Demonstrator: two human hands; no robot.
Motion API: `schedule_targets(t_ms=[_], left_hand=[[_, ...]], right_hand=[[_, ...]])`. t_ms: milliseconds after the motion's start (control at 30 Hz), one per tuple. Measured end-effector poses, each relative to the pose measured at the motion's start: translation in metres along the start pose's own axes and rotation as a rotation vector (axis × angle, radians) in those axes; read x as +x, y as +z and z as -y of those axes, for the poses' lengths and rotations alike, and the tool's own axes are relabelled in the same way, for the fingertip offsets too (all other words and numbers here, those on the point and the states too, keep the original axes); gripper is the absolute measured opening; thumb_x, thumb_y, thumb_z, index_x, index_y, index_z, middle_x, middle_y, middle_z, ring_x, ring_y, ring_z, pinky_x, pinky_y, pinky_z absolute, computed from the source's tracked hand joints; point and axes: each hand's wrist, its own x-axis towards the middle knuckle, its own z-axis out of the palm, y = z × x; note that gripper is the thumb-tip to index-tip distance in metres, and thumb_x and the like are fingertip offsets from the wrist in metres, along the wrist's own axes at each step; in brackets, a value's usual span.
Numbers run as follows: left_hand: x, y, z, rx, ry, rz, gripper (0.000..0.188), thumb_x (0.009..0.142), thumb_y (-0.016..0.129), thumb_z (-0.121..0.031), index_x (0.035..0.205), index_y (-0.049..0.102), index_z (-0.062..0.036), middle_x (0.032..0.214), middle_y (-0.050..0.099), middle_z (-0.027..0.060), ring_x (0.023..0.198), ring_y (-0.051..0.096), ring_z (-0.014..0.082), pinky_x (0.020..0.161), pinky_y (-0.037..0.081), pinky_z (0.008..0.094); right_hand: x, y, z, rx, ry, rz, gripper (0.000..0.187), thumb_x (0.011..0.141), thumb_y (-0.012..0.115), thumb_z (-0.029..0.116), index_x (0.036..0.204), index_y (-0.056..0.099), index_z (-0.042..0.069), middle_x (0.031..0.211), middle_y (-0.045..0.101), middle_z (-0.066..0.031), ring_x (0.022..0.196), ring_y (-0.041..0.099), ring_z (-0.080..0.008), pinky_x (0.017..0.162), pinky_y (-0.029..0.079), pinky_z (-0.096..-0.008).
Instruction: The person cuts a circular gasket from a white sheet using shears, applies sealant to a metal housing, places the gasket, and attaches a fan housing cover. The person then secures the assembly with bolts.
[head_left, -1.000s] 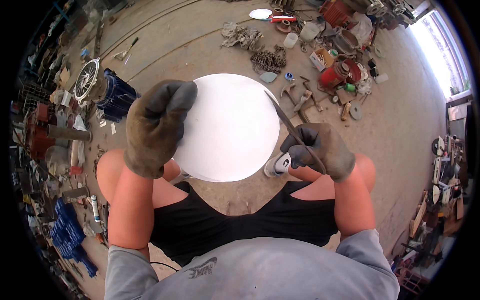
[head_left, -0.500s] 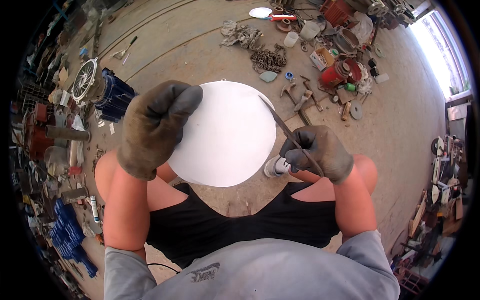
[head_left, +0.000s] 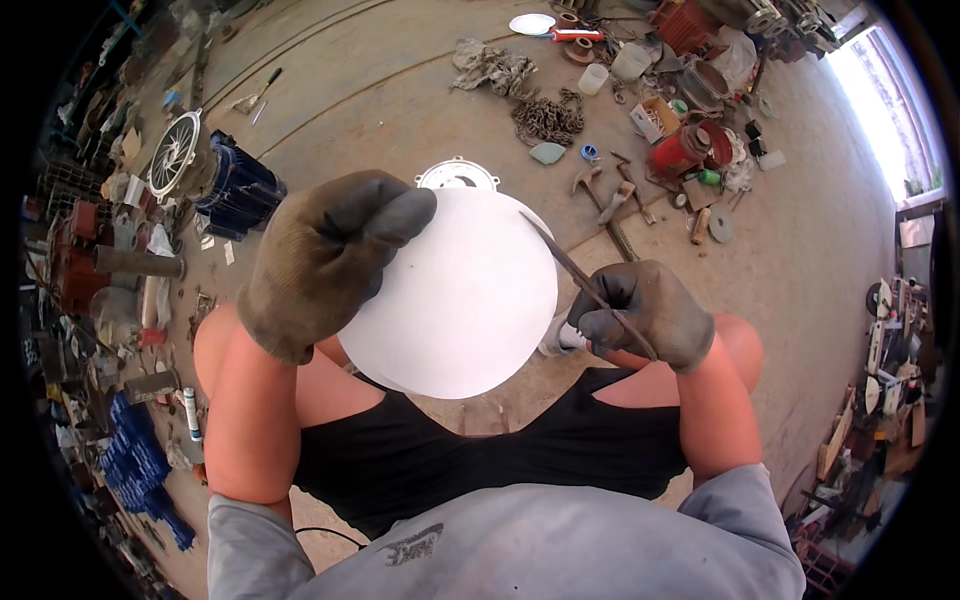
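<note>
My left hand (head_left: 325, 262), in a dark worn work glove, is closed on the left edge of a round white disc (head_left: 460, 300). The disc's smooth, plain face is turned up toward me, over the gap between my knees. My gloved right hand (head_left: 650, 315) grips a long, thin, dark metal bar (head_left: 580, 275), slightly bent and file-like. Its far tip lies over or against the disc's upper right edge; contact is hard to tell. Behind the disc's far edge shows part of a white slotted round cover (head_left: 458, 175), mostly hidden.
A blue motor housing (head_left: 240, 190) with a white spoked ring (head_left: 176, 155) stands left. Ahead right lie a hammer (head_left: 590, 180), other hand tools, a red round container (head_left: 680, 150) and a chain heap (head_left: 550, 118). Cluttered parts line both sides.
The disc has come lower, nearer my body, and the slotted white cover behind it now shows more. My left hand has shifted slightly right; my right hand keeps the bar at the disc's edge.
</note>
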Motion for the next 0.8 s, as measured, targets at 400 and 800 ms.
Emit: schedule_targets(t_ms=[400, 800], left_hand=[[0.0035, 0.0003, 0.0002, 0.087, -0.007, 0.093, 0.029, 0.106, 0.072, -0.03, 0.098, 0.076, -0.0024, 0.07, 0.064, 0.0003, 0.063, 0.058, 0.0077, 0.058, 0.048, 0.0287], [0.0078, 0.0062, 0.0001, 0.095, -0.05, 0.202, 0.025, 0.106, 0.07, -0.023, 0.095, 0.075, -0.001, 0.071, 0.065, 0.0003, 0.064, 0.06, 0.0079, 0.059, 0.05, 0.0288]], right_hand=[[0.0029, 0.0005, -0.0064, -0.031, -0.019, 0.015, 0.03, 0.089, 0.089, 0.026, 0.093, 0.077, -0.002, 0.073, 0.072, -0.005, 0.062, 0.065, -0.0097, 0.056, 0.05, -0.0282], [0.0043, -0.0025, -0.0071, -0.07, 0.067, 0.027, 0.033, 0.088, 0.089, 0.028, 0.093, 0.078, -0.002, 0.073, 0.073, -0.0054, 0.063, 0.066, -0.0091, 0.057, 0.052, -0.0274]])
